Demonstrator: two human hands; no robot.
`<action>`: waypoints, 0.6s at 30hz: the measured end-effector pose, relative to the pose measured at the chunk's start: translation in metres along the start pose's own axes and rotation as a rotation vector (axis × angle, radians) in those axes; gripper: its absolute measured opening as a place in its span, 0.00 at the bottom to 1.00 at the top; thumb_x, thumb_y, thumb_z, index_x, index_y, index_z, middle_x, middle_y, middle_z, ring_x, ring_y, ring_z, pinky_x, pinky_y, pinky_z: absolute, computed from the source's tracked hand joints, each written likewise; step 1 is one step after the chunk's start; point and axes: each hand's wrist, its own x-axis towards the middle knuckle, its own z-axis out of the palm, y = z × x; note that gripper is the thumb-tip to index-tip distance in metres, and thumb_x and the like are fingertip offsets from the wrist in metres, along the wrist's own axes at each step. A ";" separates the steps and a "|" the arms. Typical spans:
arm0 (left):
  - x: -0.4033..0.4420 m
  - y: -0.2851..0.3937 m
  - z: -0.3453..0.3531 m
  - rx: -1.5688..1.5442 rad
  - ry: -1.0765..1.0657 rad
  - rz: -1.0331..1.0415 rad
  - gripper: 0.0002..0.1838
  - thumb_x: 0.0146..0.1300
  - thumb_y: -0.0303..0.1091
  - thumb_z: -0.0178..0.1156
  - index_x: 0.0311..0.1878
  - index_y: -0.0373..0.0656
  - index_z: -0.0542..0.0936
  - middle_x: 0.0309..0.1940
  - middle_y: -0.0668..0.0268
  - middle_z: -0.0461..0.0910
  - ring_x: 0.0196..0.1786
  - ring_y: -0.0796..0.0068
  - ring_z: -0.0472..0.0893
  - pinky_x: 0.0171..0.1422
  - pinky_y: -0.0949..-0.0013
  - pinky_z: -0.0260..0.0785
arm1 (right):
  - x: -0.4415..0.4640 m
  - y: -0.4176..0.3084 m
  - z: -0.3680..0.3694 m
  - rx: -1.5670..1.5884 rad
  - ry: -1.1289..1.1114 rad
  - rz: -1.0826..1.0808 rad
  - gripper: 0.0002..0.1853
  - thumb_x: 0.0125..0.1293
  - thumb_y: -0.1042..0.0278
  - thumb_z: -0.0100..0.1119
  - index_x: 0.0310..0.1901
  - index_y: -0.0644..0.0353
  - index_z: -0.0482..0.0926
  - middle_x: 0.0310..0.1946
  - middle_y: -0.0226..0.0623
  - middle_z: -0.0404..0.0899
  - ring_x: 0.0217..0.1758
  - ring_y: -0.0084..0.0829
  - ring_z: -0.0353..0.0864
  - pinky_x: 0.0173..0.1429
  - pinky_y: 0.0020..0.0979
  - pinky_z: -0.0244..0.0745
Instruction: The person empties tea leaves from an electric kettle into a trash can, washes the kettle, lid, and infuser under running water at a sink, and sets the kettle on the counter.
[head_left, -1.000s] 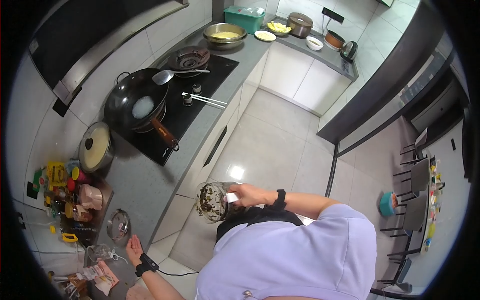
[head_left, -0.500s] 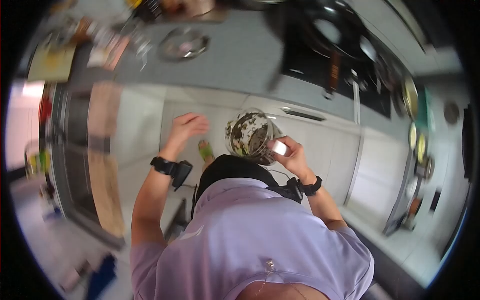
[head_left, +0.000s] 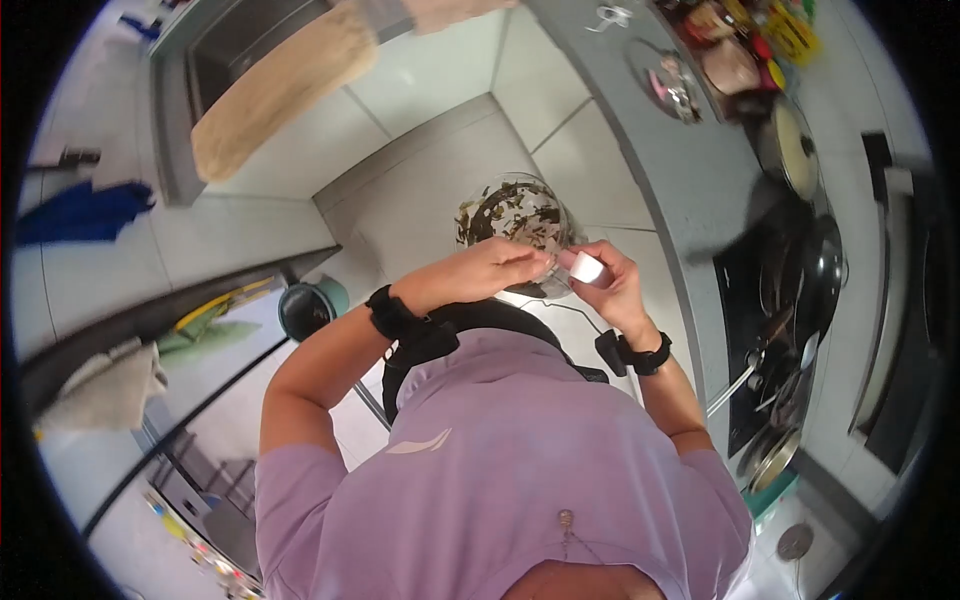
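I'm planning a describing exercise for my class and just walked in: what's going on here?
The person's right hand grips a clear jug by its white handle, above the floor and beside the grey counter. Dark and greenish bits show inside the jug. The left hand is at the jug's near side; whether it touches is unclear.

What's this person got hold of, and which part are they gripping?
A clear container, held by its white handle in the right hand. The left hand is beside it; whether it grips cannot be told.
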 end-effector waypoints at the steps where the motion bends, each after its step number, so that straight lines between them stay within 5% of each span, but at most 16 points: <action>1: -0.007 0.007 0.005 -0.027 0.016 -0.079 0.21 0.67 0.42 0.49 0.52 0.34 0.74 0.44 0.59 0.79 0.48 0.74 0.76 0.55 0.73 0.65 | 0.001 -0.004 -0.009 -0.005 -0.033 -0.034 0.13 0.51 0.82 0.59 0.40 0.65 0.77 0.34 0.32 0.80 0.38 0.19 0.76 0.43 0.21 0.71; 4: -0.018 0.034 0.009 0.368 -0.062 -0.271 0.15 0.64 0.37 0.51 0.44 0.34 0.76 0.38 0.56 0.79 0.45 0.64 0.78 0.54 0.71 0.67 | 0.011 -0.014 -0.032 -0.075 -0.165 -0.165 0.12 0.50 0.82 0.59 0.39 0.65 0.77 0.34 0.31 0.80 0.39 0.20 0.77 0.44 0.21 0.70; 5: -0.034 0.036 0.025 0.550 0.003 -0.226 0.10 0.57 0.31 0.55 0.38 0.33 0.77 0.38 0.55 0.78 0.48 0.59 0.77 0.54 0.68 0.68 | 0.002 -0.022 -0.030 -0.084 -0.206 -0.141 0.11 0.50 0.82 0.60 0.38 0.64 0.77 0.33 0.29 0.79 0.38 0.20 0.76 0.42 0.21 0.70; 9: -0.035 0.043 0.050 1.313 0.302 0.457 0.15 0.46 0.26 0.57 0.40 0.35 0.77 0.46 0.57 0.75 0.56 0.63 0.72 0.59 0.64 0.66 | 0.004 -0.037 -0.052 -0.110 -0.362 -0.155 0.15 0.44 0.86 0.59 0.38 0.63 0.77 0.34 0.28 0.77 0.37 0.17 0.73 0.42 0.21 0.68; 13: -0.082 0.031 0.009 1.530 0.275 0.653 0.18 0.48 0.28 0.54 0.44 0.32 0.75 0.47 0.57 0.74 0.55 0.64 0.72 0.62 0.66 0.64 | 0.012 -0.076 0.017 -0.177 -0.513 -0.194 0.11 0.49 0.82 0.60 0.36 0.62 0.77 0.28 0.26 0.74 0.34 0.17 0.72 0.37 0.20 0.67; 17: -0.141 0.006 0.006 1.443 0.345 0.612 0.14 0.49 0.29 0.52 0.39 0.32 0.77 0.45 0.54 0.75 0.55 0.64 0.71 0.63 0.67 0.62 | -0.008 -0.093 0.052 -0.156 -0.622 -0.158 0.12 0.47 0.82 0.60 0.36 0.61 0.77 0.29 0.27 0.75 0.35 0.18 0.73 0.39 0.22 0.68; 18: -0.155 -0.002 0.017 1.484 0.347 0.469 0.14 0.49 0.29 0.53 0.37 0.32 0.78 0.46 0.54 0.75 0.55 0.63 0.71 0.63 0.66 0.62 | -0.012 -0.094 0.055 -0.142 -0.646 -0.179 0.12 0.47 0.82 0.60 0.36 0.61 0.77 0.30 0.27 0.75 0.35 0.18 0.73 0.39 0.22 0.69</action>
